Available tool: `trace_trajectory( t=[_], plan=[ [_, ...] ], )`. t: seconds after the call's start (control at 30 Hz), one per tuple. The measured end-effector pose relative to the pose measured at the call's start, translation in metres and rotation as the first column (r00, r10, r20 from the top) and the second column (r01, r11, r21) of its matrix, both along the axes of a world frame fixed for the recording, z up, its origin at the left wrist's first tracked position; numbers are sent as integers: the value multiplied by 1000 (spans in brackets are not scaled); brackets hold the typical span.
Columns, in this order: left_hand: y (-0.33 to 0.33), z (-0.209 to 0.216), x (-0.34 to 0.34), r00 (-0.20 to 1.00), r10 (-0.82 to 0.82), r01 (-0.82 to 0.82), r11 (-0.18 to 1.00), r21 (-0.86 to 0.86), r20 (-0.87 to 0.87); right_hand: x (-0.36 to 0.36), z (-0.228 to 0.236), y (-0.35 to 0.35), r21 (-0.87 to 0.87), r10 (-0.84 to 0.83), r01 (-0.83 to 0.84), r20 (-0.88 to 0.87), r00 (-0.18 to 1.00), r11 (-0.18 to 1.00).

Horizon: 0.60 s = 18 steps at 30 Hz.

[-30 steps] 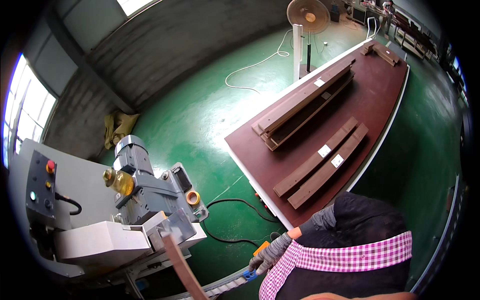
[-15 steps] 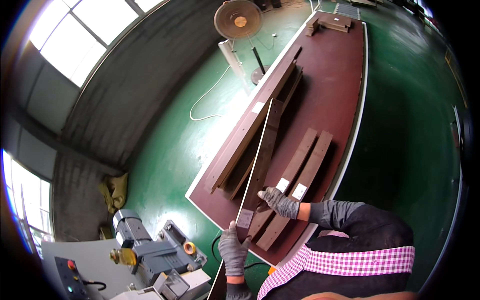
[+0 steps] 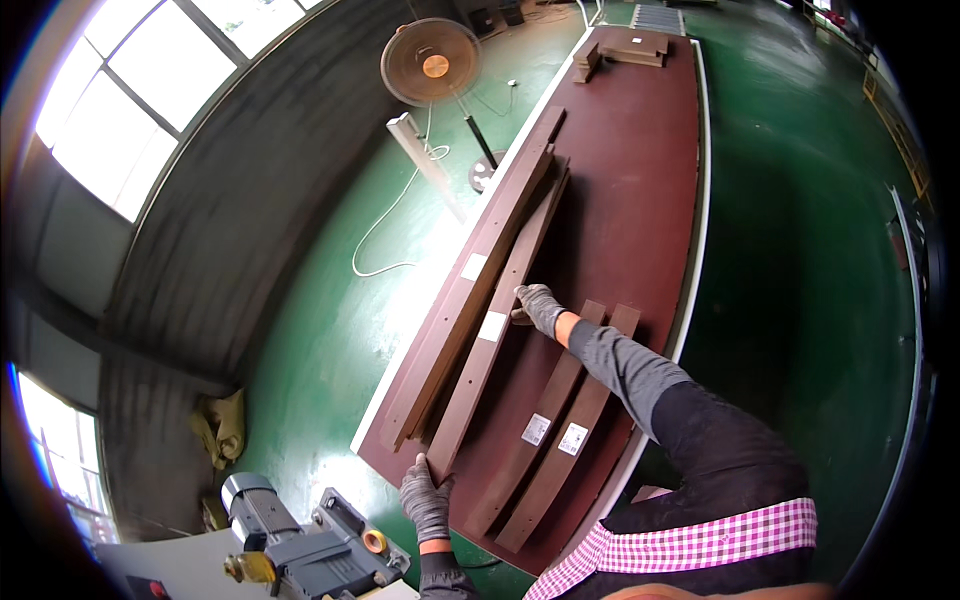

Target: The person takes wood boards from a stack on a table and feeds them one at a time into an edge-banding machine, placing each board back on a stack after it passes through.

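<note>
L gray-gloved hand [image 3: 427, 497] grips near end of long brown wooden board w/ white label [image 3: 478, 362], R gray-gloved hand [image 3: 541, 309] has its edge abt midway. Board's over long dark-red surface [image 3: 640, 200], just right of brown board stack [image 3: 445, 310] fwiw.

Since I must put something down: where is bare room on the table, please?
The widest bare patch of the table lies right of the stacked boards, between the paired boards and small far-end pieces. The near end is crowded: the held board lies between both groups, leaving narrower gaps.
</note>
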<state>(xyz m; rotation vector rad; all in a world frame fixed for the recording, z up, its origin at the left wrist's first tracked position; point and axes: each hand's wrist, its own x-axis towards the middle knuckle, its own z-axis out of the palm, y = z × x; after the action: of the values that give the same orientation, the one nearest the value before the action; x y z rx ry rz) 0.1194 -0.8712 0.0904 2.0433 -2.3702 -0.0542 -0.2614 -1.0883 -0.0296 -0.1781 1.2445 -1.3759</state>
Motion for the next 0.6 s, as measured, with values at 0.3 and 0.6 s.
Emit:
trace_trajectory(
  t=[0.3,0.6],
  plan=[
    [-78,-72,-39,996,-33,8,954,-300,-79,3,13,23,-86,296,-314,-171,940,946],
    [69,-75,-19,978,85,-139,947,-289,-192,45,-15,56,-188,371,-370,-32,928,910]
  ],
)
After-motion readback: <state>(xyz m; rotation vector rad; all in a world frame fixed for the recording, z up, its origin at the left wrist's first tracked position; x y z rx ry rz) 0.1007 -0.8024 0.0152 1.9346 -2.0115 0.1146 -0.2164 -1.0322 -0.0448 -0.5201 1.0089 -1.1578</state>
